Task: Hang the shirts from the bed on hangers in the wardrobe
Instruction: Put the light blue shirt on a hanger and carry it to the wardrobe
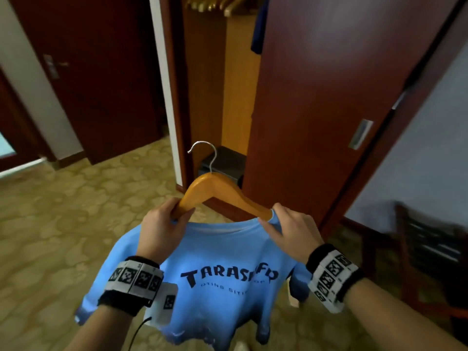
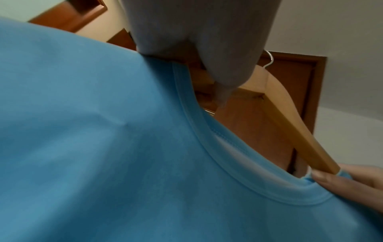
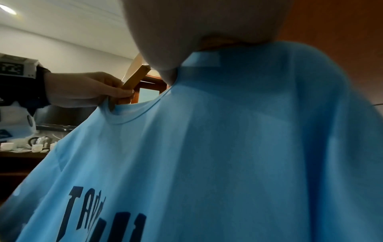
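A patterned carpet [image 1: 63,224] is lying before the open wardrobe [image 1: 228,84]. The left hand [image 1: 162,231] is gripping the wooden hanger [image 1: 217,191] by its left end, fingers curled round it. The right hand [image 1: 291,231] is pinching the blue shirt [image 1: 215,300] collar over the hanger's right end.

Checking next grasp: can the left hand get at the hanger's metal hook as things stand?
Probably yes. The hook stands bare above the wooden hanger, nothing around it, but the left hand now grips the hanger's end and must let go first.
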`<action>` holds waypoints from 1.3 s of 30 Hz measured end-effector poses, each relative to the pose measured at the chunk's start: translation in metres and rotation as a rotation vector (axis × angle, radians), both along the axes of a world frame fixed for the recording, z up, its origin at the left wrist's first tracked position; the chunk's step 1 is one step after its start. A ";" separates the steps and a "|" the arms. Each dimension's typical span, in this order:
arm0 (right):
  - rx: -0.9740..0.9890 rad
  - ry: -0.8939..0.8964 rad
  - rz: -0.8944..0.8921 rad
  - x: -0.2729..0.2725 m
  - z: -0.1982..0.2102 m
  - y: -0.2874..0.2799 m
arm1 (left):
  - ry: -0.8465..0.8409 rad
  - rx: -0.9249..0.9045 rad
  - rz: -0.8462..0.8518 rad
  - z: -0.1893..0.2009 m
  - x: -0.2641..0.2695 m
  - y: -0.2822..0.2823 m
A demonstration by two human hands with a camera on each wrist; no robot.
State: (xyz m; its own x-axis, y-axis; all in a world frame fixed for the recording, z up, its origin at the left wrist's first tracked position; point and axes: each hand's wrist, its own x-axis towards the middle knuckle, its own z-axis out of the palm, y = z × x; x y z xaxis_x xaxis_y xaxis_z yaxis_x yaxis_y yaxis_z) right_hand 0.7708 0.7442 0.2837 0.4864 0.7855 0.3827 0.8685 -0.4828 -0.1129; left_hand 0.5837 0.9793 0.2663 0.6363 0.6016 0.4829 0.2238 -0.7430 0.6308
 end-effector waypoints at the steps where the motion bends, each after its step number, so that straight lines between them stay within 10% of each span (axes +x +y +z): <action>1: 0.006 -0.004 0.030 0.019 0.005 0.021 | 0.005 -0.010 0.032 0.003 0.015 0.017; 15: -0.139 0.138 0.197 0.219 0.024 0.290 | -0.012 -0.011 0.156 0.010 0.180 0.257; 27: -0.183 0.456 0.056 0.343 0.066 0.479 | 0.074 0.152 -0.099 0.044 0.367 0.511; 35: -0.418 0.581 0.083 0.412 0.123 0.541 | 0.256 0.248 -0.202 0.098 0.541 0.582; 39: -0.197 0.641 0.059 0.430 0.148 0.563 | 0.295 0.188 -0.275 0.132 0.621 0.584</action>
